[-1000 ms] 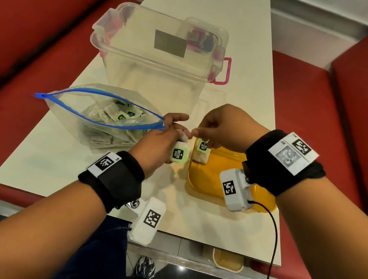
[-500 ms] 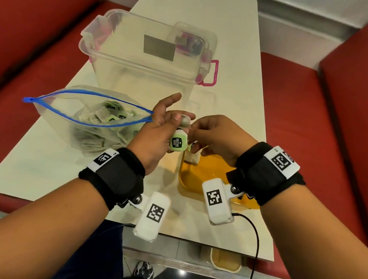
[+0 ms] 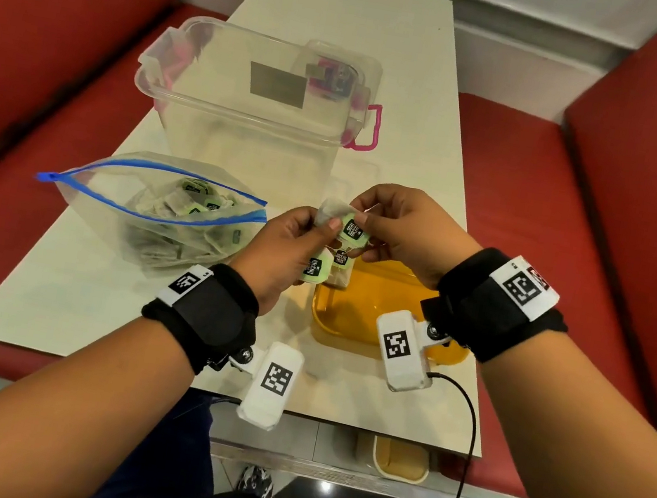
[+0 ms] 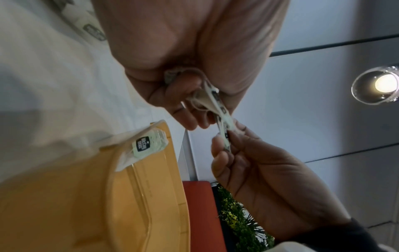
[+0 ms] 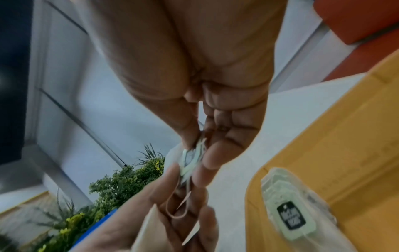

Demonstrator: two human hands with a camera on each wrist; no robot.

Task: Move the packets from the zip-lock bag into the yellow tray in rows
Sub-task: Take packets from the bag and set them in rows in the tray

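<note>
The zip-lock bag (image 3: 141,213) lies open on the table's left side, with several packets inside. The yellow tray (image 3: 377,313) sits at the right, and one green-labelled packet (image 3: 341,263) leans in its far-left corner. My left hand (image 3: 321,232) grips a few packets above the tray's left edge; one green label (image 3: 312,267) hangs below the palm. My right hand (image 3: 359,221) pinches the top packet (image 3: 352,230) of that bunch. In the left wrist view, the right hand's fingers (image 4: 228,145) pinch the packet (image 4: 222,112). The right wrist view shows the same pinch on this packet (image 5: 191,163) and the tray's packet (image 5: 290,216).
A clear plastic box (image 3: 255,106) with pink latches stands behind the bag and tray. The beige table (image 3: 355,27) is narrow, with red benches (image 3: 632,191) on both sides. A black cable (image 3: 471,425) hangs from the right wrist past the table's near edge.
My right hand left one packet in the tray's corner, then rose to the left hand and now pinches another packet there. Both hands have lifted slightly away from the tray.
</note>
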